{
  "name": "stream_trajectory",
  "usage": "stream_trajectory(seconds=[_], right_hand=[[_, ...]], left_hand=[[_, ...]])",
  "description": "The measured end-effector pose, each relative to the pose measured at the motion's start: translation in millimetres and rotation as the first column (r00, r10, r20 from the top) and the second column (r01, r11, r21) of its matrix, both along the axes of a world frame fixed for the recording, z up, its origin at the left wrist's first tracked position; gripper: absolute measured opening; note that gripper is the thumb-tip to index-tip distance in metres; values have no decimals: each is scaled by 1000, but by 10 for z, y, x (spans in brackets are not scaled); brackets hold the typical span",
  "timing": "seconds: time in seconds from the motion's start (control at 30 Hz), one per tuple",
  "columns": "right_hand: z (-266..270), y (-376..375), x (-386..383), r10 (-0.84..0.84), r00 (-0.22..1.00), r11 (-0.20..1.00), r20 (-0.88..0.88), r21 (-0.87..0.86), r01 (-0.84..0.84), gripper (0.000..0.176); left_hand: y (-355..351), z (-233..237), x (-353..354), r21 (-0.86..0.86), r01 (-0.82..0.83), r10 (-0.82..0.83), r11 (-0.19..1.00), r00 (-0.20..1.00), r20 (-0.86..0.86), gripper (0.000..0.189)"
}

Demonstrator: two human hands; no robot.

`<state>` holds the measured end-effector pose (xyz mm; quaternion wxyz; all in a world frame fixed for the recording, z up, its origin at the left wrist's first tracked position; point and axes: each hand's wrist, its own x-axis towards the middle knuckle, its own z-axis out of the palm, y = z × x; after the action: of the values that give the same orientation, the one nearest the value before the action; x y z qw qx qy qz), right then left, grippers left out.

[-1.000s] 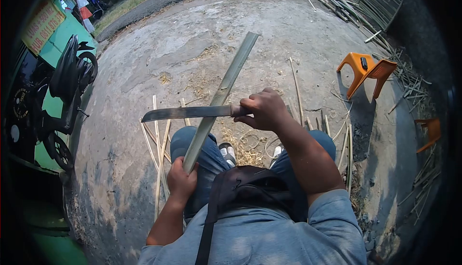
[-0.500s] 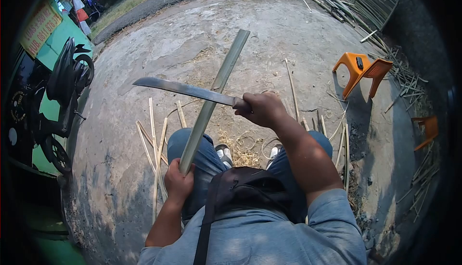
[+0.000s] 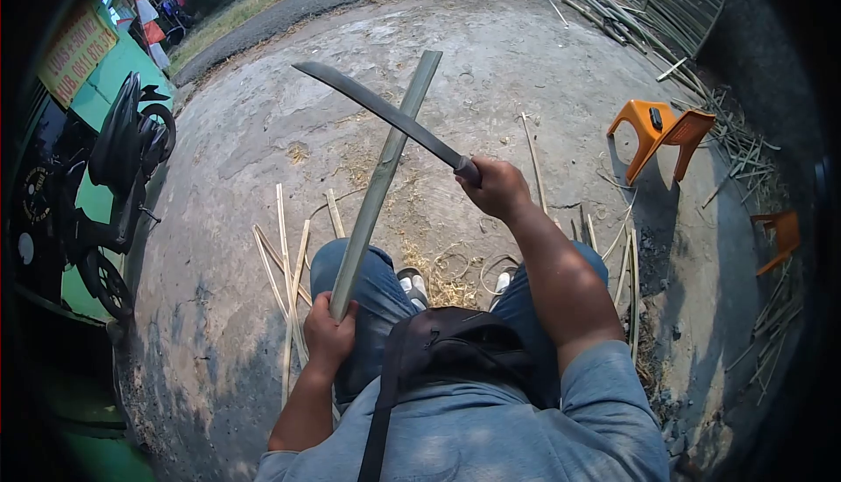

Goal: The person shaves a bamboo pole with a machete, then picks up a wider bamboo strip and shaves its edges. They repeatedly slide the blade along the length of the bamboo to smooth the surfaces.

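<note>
My left hand (image 3: 331,331) is closed around the near end of a split bamboo strip (image 3: 366,224), close by my left knee. The strip slants up and away, its far end high over the concrete. In my right hand (image 3: 496,187) is the handle of a machete (image 3: 377,105), fingers wrapped round it. The long dark blade points to the upper left and overlaps the upper part of the strip, crossing it in this view. A raised nick shows on the strip a little below the blade.
Narrow bamboo strips (image 3: 287,281) lie beside my left leg, others (image 3: 632,281) beside my right. Shavings (image 3: 448,289) cover the ground between my shoes. An orange plastic chair (image 3: 653,136) with a small black object stands to the right. A motorbike (image 3: 114,167) is parked at left.
The machete has moved up along the bamboo strip, its tip swinging upward and to the right. My right hand has shifted slightly right. The strip has become a little more upright.
</note>
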<state>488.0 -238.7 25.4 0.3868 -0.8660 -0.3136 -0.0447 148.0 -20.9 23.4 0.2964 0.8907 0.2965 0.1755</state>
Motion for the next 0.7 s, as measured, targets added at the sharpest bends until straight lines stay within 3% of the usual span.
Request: stream_trajectory(seconds=[0.13,0.23,0.27,0.33,0.43,0.53,0.7], right_hand=[[82,127,-235,165,982,981,90,-122,-154,19],[116,235,-385,437,855,893,281,-251,-374,21],[87,275,-394,465,805,882,369,-273,-384,18],[145,267,-399,510,770,858,382,-288,-426,15],[69,222,-305,448,834,886,323,-282,-367,19],[96,113,-196,280,923,956,263,-166,-243,19],[63,68,-199,313,941,943,132,-158,-291,16]], left_hand=[[34,-113,-16,-23,-14,15,1000,999,47,36],[54,-130,-29,-29,-7,8,1000,999,43,35],[55,-116,-29,-22,1,0,1000,999,45,35],[29,-70,-41,-8,15,-14,1000,999,46,35],[46,-81,-46,81,54,-60,995,996,71,35],[61,-91,-44,-28,35,-34,999,998,45,36],[87,-123,-50,-66,23,-20,998,999,36,36]])
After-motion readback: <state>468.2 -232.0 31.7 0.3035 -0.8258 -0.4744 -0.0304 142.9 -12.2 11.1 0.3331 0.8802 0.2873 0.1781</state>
